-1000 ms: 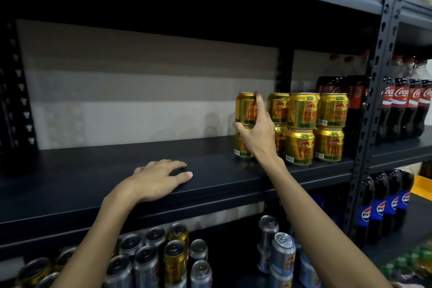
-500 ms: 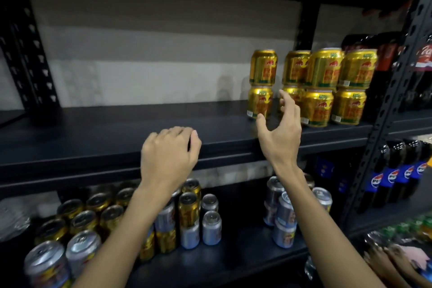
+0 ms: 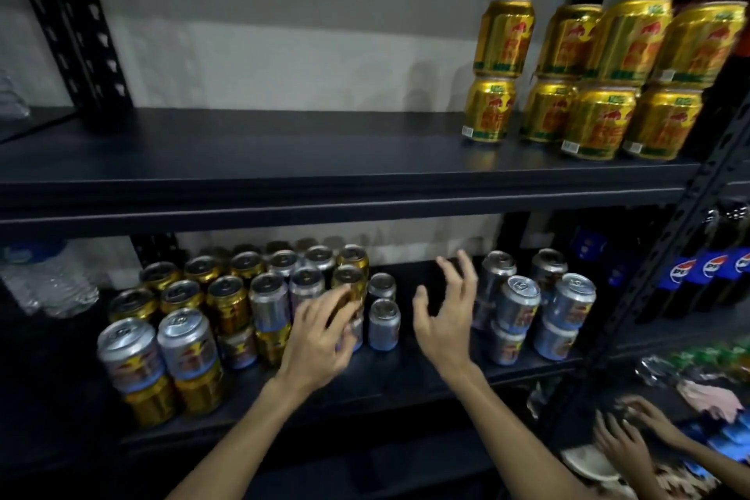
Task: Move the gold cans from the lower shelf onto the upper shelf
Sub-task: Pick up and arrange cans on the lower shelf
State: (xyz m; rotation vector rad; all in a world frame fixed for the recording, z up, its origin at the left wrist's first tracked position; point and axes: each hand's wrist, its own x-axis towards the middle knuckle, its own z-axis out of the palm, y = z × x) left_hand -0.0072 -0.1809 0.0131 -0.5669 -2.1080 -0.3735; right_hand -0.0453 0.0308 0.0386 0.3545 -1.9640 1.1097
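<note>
Several gold cans (image 3: 588, 81) stand stacked two high at the right end of the black upper shelf (image 3: 284, 162). On the lower shelf (image 3: 406, 373), a mixed group of gold and silver cans (image 3: 195, 321) fills the left half. My left hand (image 3: 320, 341) reaches into this group with its fingers spread in front of a gold can (image 3: 352, 280) stacked on another can; a firm hold is not visible. My right hand (image 3: 446, 317) hovers open in the gap between that group and several silver cans (image 3: 523, 304) on the right.
A black perforated post (image 3: 665, 264) bounds the shelf bay on the right, with dark cola bottles (image 3: 710, 280) beyond it. Clear water bottles (image 3: 48, 288) lie at the far left. Another person's hands (image 3: 633, 430) work low at the bottom right.
Both hands have come down from the upper shelf to the lower shelf. My right hand let go of the stacked gold cans, and the view has tilted downward.
</note>
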